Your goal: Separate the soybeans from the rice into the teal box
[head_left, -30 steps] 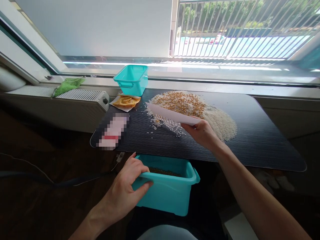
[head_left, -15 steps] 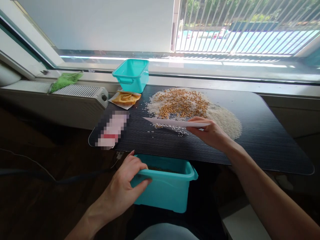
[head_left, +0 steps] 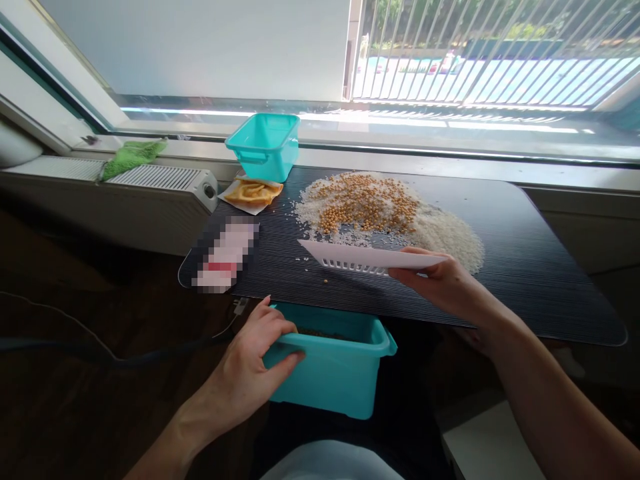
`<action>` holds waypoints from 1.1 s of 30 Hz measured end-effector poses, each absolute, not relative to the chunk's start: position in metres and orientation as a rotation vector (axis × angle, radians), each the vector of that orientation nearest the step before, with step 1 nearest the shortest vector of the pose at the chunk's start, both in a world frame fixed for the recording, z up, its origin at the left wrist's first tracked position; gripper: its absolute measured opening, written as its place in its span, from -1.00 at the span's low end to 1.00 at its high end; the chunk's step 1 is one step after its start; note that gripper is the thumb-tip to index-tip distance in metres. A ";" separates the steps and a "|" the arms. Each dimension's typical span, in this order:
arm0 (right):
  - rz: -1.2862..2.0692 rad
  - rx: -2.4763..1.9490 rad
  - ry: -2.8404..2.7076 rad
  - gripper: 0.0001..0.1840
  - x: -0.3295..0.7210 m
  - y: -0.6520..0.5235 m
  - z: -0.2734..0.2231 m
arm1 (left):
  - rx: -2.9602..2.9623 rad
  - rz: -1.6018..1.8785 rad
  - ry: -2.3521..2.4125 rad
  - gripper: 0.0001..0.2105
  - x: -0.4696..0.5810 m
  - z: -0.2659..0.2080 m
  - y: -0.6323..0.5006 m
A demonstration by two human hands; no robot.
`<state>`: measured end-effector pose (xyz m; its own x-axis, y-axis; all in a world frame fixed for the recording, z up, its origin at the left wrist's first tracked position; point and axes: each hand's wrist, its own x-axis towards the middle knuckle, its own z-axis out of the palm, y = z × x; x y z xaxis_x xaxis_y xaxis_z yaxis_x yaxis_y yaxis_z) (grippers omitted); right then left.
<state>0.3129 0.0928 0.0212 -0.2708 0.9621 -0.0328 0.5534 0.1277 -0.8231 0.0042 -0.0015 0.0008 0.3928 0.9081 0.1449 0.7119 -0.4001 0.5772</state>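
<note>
My left hand (head_left: 257, 360) is closed around the near-left rim of a teal plastic bin (head_left: 327, 383), held below the table's front edge. Small dark grains show inside it. In my right hand (head_left: 435, 280) is a thin white sheet (head_left: 350, 257), tilted, with a row of slot-like marks along its lower edge; I cannot tell what it is made of. It hovers at the near side of a pile of white rice (head_left: 450, 243), on which yellow-brown dried peas or similar round seeds (head_left: 367, 203) lie scattered. A single seed lies near the table's front edge.
The dark table (head_left: 540, 267) stands against the window sill. Toward its back left are another teal bin (head_left: 265, 150) and a yellow-orange item (head_left: 253, 192) on white paper. A blurred-out object (head_left: 227, 257) lies front left. A green cloth (head_left: 133, 159) rests on the radiator (head_left: 160, 177).
My right hand and the white sheet have moved to the right and nearer to me, the sheet tilting to show more of its face. My left hand keeps its grip on the bin.
</note>
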 end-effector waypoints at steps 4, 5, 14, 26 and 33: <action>0.999 -1.431 -1.813 -0.70 0.308 0.099 0.016 | 2.218 0.613 1.389 -0.93 0.005 0.002 -0.001; 0.970 -1.439 -1.773 -0.69 0.304 0.103 0.014 | 2.217 0.613 1.385 -0.93 0.005 0.002 -0.001; 0.964 -1.346 -1.809 -0.68 0.283 0.133 0.006 | 2.202 0.595 1.353 -0.91 0.006 0.006 -0.001; 0.863 -1.398 -1.799 -0.66 0.280 0.145 0.010 | 2.198 0.610 1.343 -0.91 0.003 0.005 0.000; 0.974 -1.346 -1.827 -0.67 0.287 0.138 0.018 | 2.190 0.602 1.411 -0.94 -0.004 0.003 0.001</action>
